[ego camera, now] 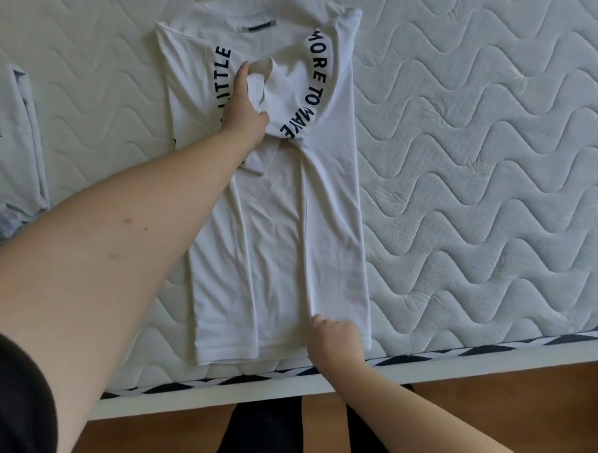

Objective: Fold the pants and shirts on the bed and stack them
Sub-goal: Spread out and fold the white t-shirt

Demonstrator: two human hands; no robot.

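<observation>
A white T-shirt (276, 232) with black lettering lies lengthwise on the quilted mattress (482, 165), both sides folded inward into a long strip. My left hand (246, 107) reaches to the upper part and grips the folded sleeve fabric between thumb and fingers. Near the bed edge, my right hand (334, 337) pinches the shirt's bottom hem at the right fold. The collar with a grey label points away from me.
Folded pale-blue clothes (12, 166) lie at the left edge of the mattress. The white bed frame (421, 368) with black-and-white trim runs along the front. Below it are wooden floor (505, 423) and my dark-clothed legs.
</observation>
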